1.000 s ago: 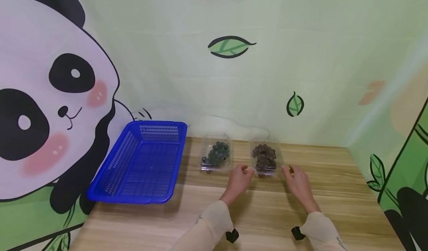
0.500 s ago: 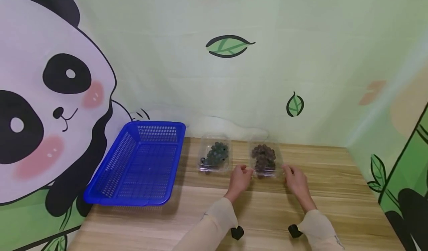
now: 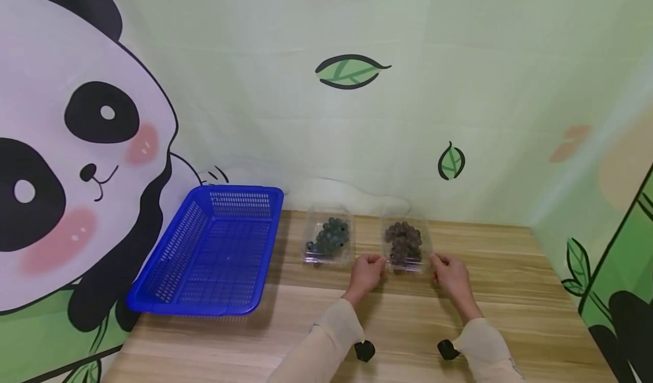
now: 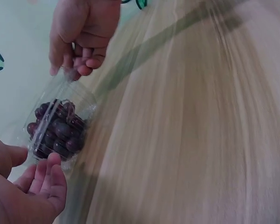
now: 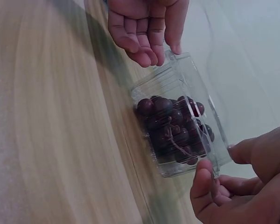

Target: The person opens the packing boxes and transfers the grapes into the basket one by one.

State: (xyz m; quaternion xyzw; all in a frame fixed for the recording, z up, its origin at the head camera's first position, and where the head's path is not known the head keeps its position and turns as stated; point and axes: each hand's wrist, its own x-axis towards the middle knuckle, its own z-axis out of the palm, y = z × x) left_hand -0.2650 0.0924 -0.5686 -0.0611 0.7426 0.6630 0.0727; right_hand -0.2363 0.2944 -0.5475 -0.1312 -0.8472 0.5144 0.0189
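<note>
A clear plastic clamshell box (image 3: 425, 241) of dark purple grapes (image 5: 177, 128) sits on the wooden table. My left hand (image 3: 367, 273) is at its near left corner, thumb and fingertips on either side of the edge. At the near right corner, my right hand (image 3: 452, 278) pinches the rim between thumb and bent fingers, as the right wrist view shows (image 5: 247, 182). The lid lies over the fruit. Left of this box stands a second clear clamshell box (image 3: 312, 233) holding a bunch of dark bluish grapes (image 3: 331, 235), with neither hand on it.
A large blue plastic basket (image 3: 191, 306) with slotted walls stands on the left of the wooden table (image 3: 408, 320). A pale green backdrop (image 3: 275, 116) with a panda and leaves hangs right behind the table's back edge.
My right thumb and fingers have closed in on the box's right corner, and my left fingers have come up to the left one. Both boxes and the basket stay in place.
</note>
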